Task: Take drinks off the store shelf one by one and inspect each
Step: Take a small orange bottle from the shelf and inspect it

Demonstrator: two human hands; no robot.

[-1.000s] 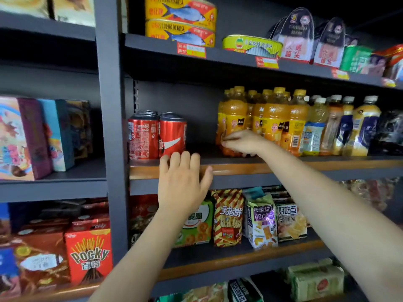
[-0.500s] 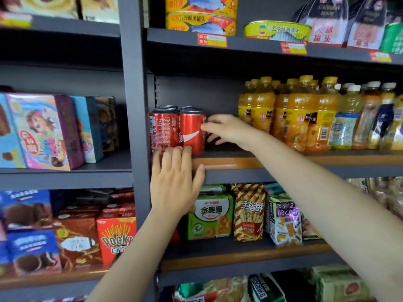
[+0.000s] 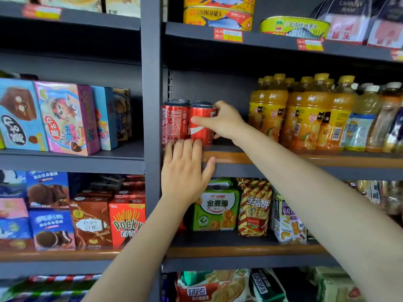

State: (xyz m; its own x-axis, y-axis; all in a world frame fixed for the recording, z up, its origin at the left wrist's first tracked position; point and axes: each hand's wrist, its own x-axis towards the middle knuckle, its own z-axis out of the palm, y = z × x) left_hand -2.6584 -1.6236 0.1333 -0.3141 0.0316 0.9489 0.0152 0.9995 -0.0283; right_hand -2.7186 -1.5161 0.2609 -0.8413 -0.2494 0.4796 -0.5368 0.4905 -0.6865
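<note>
- Head view: a store shelf unit with dark grey posts and wood-edged boards fills the frame.
- Just left of centre, at about 10 o'clock from the middle, red cola cans stand upright on the drinks shelf (image 3: 283,159), touching each other.
- The right hand (image 3: 224,122) reaches in from 4 o'clock and grasps the right-hand can (image 3: 199,132), thumb across its front and fingers curled round its far side. The can's base is hidden by the other hand, so it is unclear whether it has left the shelf.
- The left-hand can (image 3: 174,123) stands just beside it, untouched by the right hand.
- The left hand (image 3: 185,173) comes up from 6 o'clock, fingers straight and together, released and lying flat against the shelf's front edge, fingertips at the base of the cans.
- At 3 o'clock on the same shelf stand orange juice bottles (image 3: 305,114) with yellow caps, well apart from the cans.
- At 12 o'clock, fish tins (image 3: 218,17) sit on the shelf above.
- At 7 o'clock is a red Pocky box (image 3: 127,225).
</note>
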